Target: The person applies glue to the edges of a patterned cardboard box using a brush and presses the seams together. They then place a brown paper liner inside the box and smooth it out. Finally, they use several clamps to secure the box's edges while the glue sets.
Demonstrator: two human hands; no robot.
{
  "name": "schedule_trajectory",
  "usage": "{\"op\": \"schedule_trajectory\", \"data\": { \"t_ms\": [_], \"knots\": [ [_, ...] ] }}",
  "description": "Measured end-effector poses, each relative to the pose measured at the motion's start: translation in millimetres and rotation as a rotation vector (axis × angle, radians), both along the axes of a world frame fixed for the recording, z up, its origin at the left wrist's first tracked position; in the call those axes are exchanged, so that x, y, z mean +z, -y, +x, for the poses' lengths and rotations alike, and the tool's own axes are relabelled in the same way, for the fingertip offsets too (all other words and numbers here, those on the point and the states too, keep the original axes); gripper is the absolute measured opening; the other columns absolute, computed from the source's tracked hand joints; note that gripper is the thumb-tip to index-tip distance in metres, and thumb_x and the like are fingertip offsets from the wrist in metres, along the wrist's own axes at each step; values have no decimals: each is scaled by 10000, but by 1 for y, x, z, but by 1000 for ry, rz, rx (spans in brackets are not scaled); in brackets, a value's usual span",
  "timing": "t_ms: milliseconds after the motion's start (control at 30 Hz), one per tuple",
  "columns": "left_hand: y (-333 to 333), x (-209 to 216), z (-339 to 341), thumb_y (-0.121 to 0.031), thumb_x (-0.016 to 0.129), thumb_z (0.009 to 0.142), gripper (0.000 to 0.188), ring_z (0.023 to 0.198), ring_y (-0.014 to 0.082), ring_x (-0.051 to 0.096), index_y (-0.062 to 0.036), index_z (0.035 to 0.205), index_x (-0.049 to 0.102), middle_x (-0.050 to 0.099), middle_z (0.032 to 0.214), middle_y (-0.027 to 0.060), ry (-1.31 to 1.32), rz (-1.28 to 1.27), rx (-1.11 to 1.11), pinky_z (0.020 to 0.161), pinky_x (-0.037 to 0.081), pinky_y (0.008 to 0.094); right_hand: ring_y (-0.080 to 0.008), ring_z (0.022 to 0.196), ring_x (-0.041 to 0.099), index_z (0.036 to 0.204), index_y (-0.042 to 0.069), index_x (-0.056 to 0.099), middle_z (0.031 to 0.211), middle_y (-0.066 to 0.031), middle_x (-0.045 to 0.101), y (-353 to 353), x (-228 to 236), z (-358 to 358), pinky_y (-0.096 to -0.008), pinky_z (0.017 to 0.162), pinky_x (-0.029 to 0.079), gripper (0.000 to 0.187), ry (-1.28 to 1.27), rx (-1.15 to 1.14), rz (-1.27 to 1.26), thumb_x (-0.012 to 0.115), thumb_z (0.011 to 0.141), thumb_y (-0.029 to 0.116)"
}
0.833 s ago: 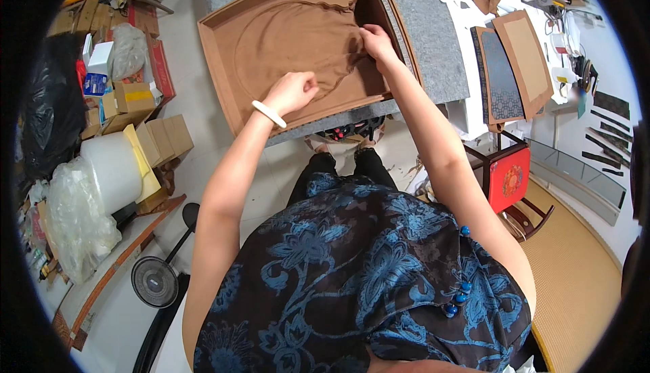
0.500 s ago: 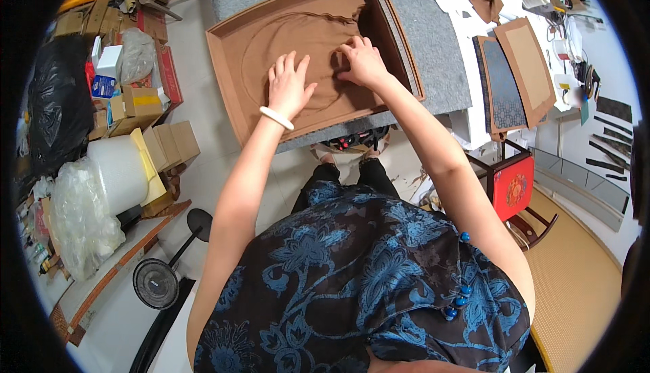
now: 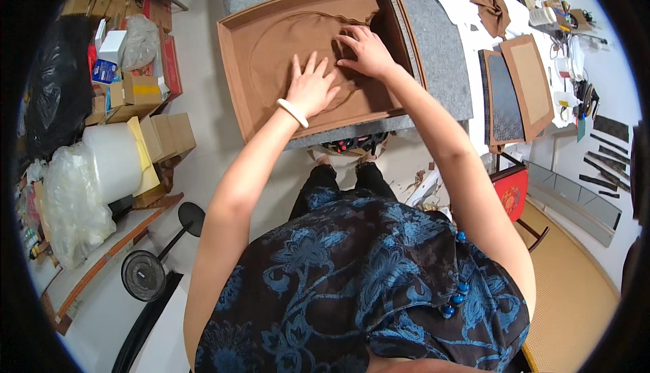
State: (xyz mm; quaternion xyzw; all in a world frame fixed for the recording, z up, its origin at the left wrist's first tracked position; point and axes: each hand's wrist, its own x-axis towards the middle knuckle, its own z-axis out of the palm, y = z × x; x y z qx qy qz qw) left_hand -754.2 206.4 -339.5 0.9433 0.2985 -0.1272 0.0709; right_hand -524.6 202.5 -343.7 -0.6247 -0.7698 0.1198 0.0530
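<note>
Fingers spread, the left hand [image 3: 311, 94] rests on brown fabric [image 3: 277, 55] in a shallow tray [image 3: 233, 75]; the right hand [image 3: 367, 51] curls over the fabric, fingers slightly apart.

no legible text, marks on the blue package [image 3: 103, 72] too small to read

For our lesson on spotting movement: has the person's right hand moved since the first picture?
Yes. Judged against the grey table, the right hand has moved left, toward the middle of the brown box.
</note>
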Motion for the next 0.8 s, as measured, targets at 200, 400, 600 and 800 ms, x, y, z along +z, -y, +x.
{"op": "schedule_trajectory", "data": {
  "t_ms": [200, 400, 600, 800],
  "knots": [
    [-8, -2, -2, -518, 558, 974, 628, 1570, 373, 127, -262, 1539, 459, 235, 1686, 105, 94, -176, 80, 1151, 107, 779, -327, 1479, 373, 1447, 167, 554, 1555, -148, 445, 6, -24, -11, -503, 1228, 277, 495, 76, -11, 92, 579, 973, 306],
    [-59, -44, 2, -394, 468, 1034, 604, 1547, 433, 155, -174, 1587, 367, 252, 1672, 159, 463, 221, 453, 1220, 114, 658, -343, 1558, 199, 1593, 119, 333, 1680, -137, 251, -27, -51, -57, -494, 1260, 190, 602, -20, -82, 199, 403, 1071, 412],
    [-59, -57, 0, -445, 418, 1046, 614, 1560, 397, 157, -231, 1613, 327, 234, 1688, 133, 384, 260, 491, 1231, 88, 637, -278, 1583, 122, 1631, 165, 250, 1712, -79, 175, -21, -61, -65, -468, 1280, 82, 629, 94, -120, 205, 273, 1085, 476],
    [-51, -51, -13, -430, 433, 1046, 604, 1560, 404, 153, -216, 1604, 344, 242, 1685, 140, 394, 272, 499, 1233, 99, 630, -291, 1566, 195, 1597, 160, 350, 1687, -84, 260, -31, -48, -55, -484, 1275, 127, 634, -32, 95, 265, 376, 1056, 491]
  ]
}}
